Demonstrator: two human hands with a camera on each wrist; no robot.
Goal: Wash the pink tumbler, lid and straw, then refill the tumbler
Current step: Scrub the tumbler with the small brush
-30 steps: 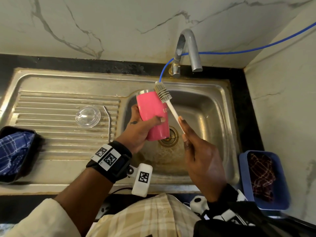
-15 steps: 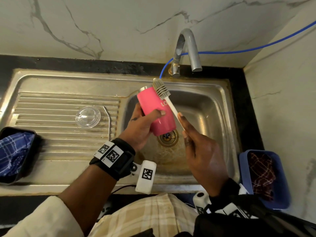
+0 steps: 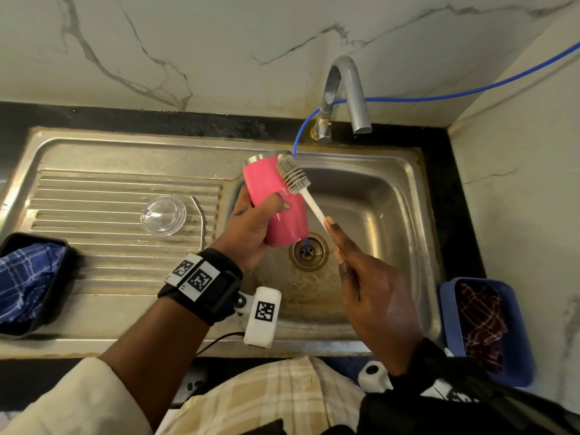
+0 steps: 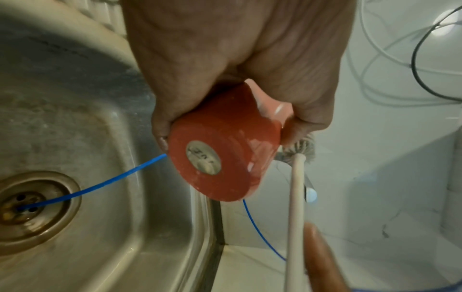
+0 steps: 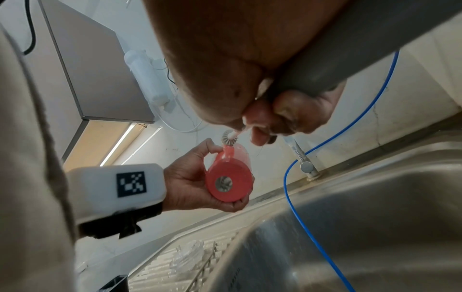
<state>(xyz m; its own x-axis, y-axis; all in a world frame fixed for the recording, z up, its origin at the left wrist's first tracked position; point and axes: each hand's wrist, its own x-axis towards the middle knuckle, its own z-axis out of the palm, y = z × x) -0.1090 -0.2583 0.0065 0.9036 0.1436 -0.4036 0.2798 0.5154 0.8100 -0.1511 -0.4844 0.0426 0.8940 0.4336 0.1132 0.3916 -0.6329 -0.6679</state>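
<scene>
The pink tumbler was held tilted above the sink drain, the left hand wrapped around its middle. The brush was gripped by the right hand. Rigid and probably slippery when wet, it was best grasped mid-body.

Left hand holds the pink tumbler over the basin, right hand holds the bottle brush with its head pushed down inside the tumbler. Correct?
Not quite. The left hand does hold the pink tumbler over the basin, and the right hand holds the bottle brush, but the head view shows its head outside, against the tumbler's outer wall near the rim.
</scene>
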